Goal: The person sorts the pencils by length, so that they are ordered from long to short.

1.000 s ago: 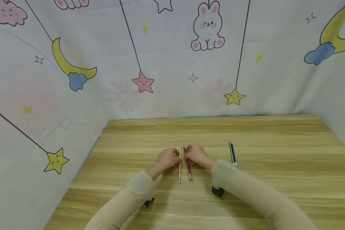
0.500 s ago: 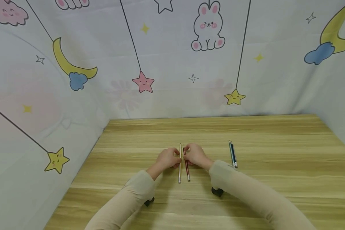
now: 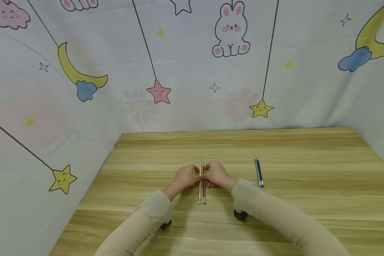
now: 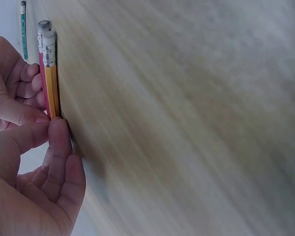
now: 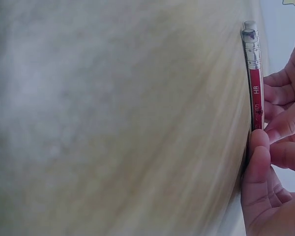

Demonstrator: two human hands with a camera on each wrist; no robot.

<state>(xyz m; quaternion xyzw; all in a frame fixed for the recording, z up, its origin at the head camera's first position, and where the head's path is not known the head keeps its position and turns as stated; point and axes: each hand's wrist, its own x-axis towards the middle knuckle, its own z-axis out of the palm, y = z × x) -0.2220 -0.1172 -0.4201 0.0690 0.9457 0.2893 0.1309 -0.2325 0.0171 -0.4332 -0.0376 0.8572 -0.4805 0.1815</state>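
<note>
In the head view two eraser-tipped pencils lie side by side on the table, nearly parallel. My left hand (image 3: 187,176) pinches the yellow pencil (image 3: 200,193) between thumb and fingers. Just to its right, my right hand (image 3: 216,174) pinches the red pencil (image 3: 204,193). From the left wrist the yellow pencil (image 4: 51,83) appears close against the red pencil (image 4: 44,83), their eraser ends almost level. "HB" shows on the red pencil (image 5: 256,93) in the right wrist view, where it mostly covers the yellow one. Fingers hide the middle of both pencils.
A teal pencil (image 3: 257,167) and a dark blue pencil (image 3: 260,173) lie together on the wooden table (image 3: 307,206), right of the hands. A white printed cloth (image 3: 192,110) stands behind the table and along its sides.
My right hand has shifted slightly left and straightened the red pencil, whose eraser end swung left toward the yellow pencil. The left hand and yellow pencil have stayed in place.
</note>
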